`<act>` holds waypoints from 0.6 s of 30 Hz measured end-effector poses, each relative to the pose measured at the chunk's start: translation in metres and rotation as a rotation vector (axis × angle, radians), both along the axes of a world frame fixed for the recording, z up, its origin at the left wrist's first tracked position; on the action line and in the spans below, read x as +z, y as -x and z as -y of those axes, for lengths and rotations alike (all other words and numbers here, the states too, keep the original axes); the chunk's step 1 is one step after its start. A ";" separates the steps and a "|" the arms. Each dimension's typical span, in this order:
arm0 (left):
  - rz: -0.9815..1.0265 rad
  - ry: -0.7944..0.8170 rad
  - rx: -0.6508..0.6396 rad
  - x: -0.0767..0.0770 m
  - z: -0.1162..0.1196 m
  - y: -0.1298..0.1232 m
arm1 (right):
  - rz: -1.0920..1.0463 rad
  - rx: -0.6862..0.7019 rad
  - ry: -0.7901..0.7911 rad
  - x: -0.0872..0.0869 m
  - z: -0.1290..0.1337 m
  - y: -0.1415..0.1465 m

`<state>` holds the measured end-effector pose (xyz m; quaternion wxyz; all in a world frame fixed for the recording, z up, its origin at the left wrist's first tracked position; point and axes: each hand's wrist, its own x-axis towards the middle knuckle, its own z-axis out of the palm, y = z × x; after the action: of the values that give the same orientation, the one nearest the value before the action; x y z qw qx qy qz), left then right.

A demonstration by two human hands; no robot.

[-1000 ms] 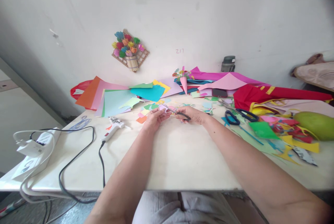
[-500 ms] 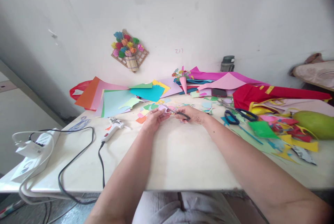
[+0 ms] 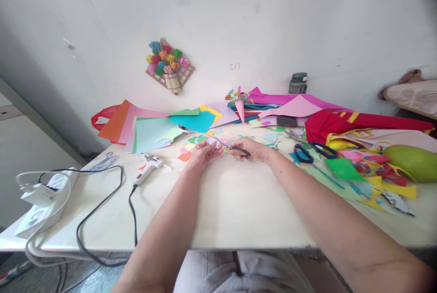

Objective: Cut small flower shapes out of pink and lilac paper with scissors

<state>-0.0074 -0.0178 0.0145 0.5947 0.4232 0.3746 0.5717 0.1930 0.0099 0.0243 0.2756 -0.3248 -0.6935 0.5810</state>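
Head view: left hand (image 3: 205,153) pinching small lilac paper piece (image 3: 214,143) at its fingertips, right hand (image 3: 254,149) gripping scissors (image 3: 241,150) angled toward that pinch; cutting apparently in hand, a clean snip likely wanting the paper held steady.

The light is bright and soft on the wall (image 3: 211,20) and the desk (image 3: 252,206). Fine details look blurred. The upper right corner is dark.

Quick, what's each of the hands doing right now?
Left hand: closed, pinching a small piece of pale purple paper.
Right hand: closed, holding black-handled scissors.
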 end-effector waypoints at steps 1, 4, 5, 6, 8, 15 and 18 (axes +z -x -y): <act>-0.001 0.001 -0.004 0.000 0.000 0.000 | 0.002 0.000 0.000 0.000 0.000 0.000; -0.003 0.003 -0.009 0.001 0.001 0.000 | 0.011 -0.011 -0.015 0.001 0.002 0.001; -0.004 0.002 -0.011 0.001 0.001 0.001 | 0.011 -0.013 -0.022 0.002 0.002 0.001; -0.004 0.001 -0.011 0.000 0.001 0.001 | 0.011 -0.014 -0.026 0.002 0.003 0.001; -0.002 0.001 -0.010 0.000 0.000 0.001 | 0.010 -0.014 -0.027 0.003 0.003 0.000; 0.023 0.006 -0.014 -0.001 -0.001 0.000 | 0.002 -0.010 -0.011 0.002 0.002 0.001; 0.028 0.011 -0.026 -0.002 -0.001 0.001 | 0.013 -0.024 -0.033 0.003 0.003 0.001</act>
<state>-0.0080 -0.0163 0.0129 0.6096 0.4169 0.3639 0.5676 0.1915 0.0065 0.0275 0.2834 -0.3321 -0.7008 0.5642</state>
